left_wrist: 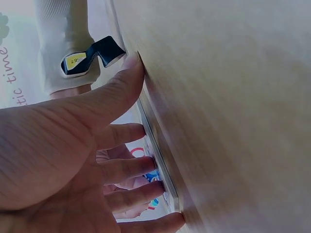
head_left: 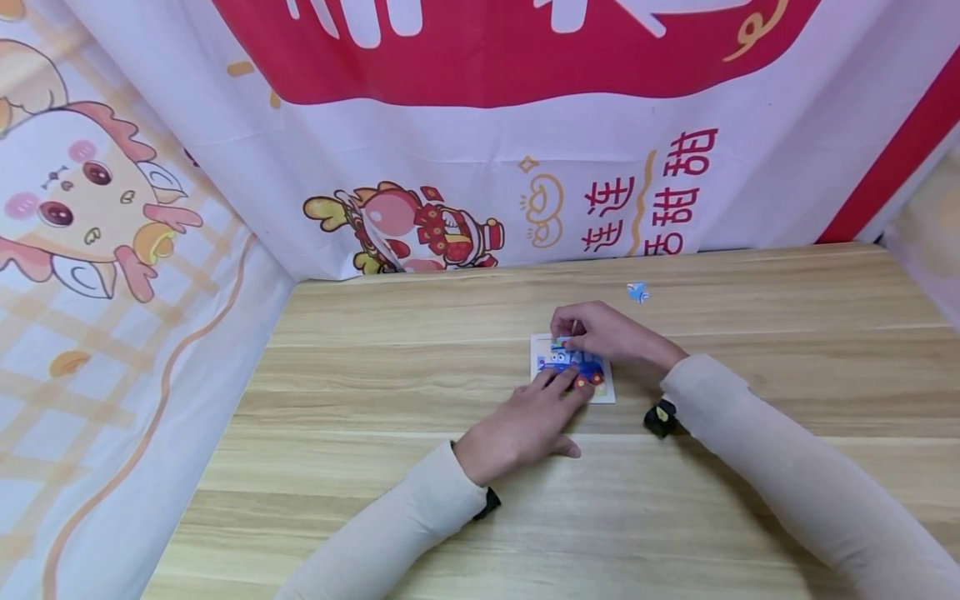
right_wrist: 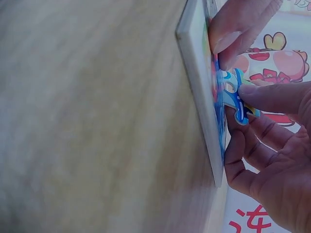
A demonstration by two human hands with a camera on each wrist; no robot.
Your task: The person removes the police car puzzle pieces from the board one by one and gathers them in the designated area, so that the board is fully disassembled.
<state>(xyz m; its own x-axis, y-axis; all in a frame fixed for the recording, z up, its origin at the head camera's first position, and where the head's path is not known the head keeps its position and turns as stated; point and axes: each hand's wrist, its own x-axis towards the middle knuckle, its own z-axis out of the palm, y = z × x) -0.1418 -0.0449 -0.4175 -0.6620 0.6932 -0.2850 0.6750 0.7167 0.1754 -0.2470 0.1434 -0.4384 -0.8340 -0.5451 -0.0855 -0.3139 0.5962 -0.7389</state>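
- Puzzle board [head_left: 534, 357]: lying flat on the wooden table [head_left: 337, 400], toward its far side and right of centre in the head view. White rim; picture of a blue vehicle [head_left: 559, 358] with eyes and red wheels.
- Puzzle piece [right_wrist: 238, 110]: blue and multicoloured, at the board's surface, tilted up from it in the right wrist view. Cannot tell whether any edge is seated.
- Right hand [head_left: 606, 332]: over the far part of the board, pinching the piece, thumb against one face, fingers curled behind.
- Left hand [head_left: 523, 421]: spread and relaxed, grasping nothing; fingertips at the near part of the board, thumb out to the side. Cannot tell how firmly they press.
- The two hands are close but apart.
- Loose piece [head_left: 637, 292]: light blue, on the table beyond the right hand, well apart from the board.
- Pale sleeves [head_left: 787, 475] on both arms; a black wrist fitting [head_left: 660, 418] at the right cuff, with a yellow label.
- White cloth [head_left: 450, 133] behind the table, bearing a red panel, red lettering [head_left: 680, 175] and a cartoon figure [head_left: 405, 229].
- Checked cloth [head_left: 112, 350] along the left side.
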